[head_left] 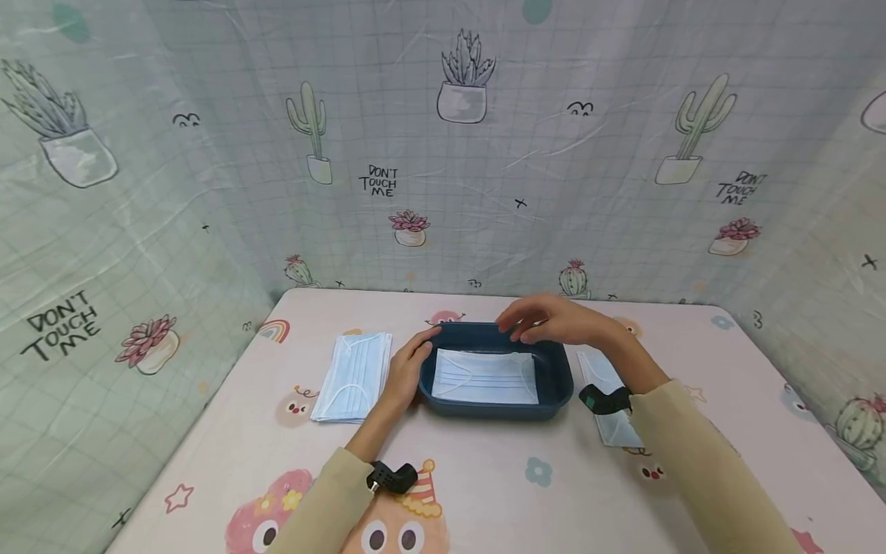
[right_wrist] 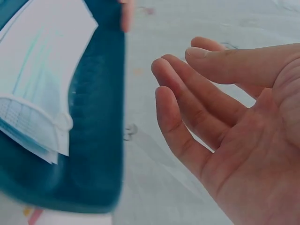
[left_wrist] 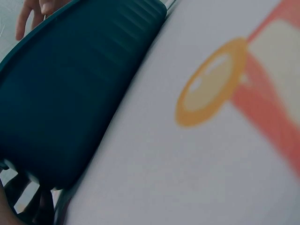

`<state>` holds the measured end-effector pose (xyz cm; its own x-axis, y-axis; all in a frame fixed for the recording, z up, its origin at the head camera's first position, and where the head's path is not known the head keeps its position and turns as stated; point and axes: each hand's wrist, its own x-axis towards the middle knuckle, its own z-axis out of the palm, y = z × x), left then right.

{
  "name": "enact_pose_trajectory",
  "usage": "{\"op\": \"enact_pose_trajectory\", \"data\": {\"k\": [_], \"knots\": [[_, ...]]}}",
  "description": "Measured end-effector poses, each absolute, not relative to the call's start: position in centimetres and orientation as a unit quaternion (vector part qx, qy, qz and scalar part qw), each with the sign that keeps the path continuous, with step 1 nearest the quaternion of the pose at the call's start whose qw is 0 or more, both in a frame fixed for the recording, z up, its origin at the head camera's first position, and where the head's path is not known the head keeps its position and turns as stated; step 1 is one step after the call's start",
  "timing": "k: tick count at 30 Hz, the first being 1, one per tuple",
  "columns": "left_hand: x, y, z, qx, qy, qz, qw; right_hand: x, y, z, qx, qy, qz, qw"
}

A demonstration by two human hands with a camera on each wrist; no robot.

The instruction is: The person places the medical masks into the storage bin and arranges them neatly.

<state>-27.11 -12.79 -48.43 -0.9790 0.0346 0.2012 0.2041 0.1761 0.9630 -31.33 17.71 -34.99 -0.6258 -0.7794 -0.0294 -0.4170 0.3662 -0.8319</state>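
A dark blue plastic basket [head_left: 484, 412] stands in the middle of the table, with blue pleated face masks [head_left: 484, 377] lying flat in it. My left hand [head_left: 403, 369] holds the basket's left end, fingers along the outer side and at the rim. Over the far right rim hovers my right hand [head_left: 554, 319], fingers loosely bent and nothing in them; the right wrist view shows its bare palm [right_wrist: 253, 145] beside the basket. The left wrist view is mostly filled by the basket's outer wall [left_wrist: 70, 98].
To the left of the basket lies a stack of face masks [head_left: 353, 377]. More masks [head_left: 616, 427] lie at the right, partly hidden under my right forearm. A printed cloth covers the table [head_left: 484, 492], and a patterned curtain [head_left: 484, 169] hangs behind and at both sides.
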Motion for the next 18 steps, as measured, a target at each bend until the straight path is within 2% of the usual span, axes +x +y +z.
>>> {"op": "enact_pose_trajectory", "data": {"k": [12, 18], "knots": [[-27.3, -12.9, -48.5, -0.080, -0.772, -0.625, 0.078, -27.5, 24.4, -34.1, -0.312, 0.840, -0.433, 0.097], [-27.3, -13.0, -48.6, -0.082, -0.771, -0.627, 0.073, -26.5, 27.5, -35.4, -0.265, 0.862, -0.427, 0.068]]}}
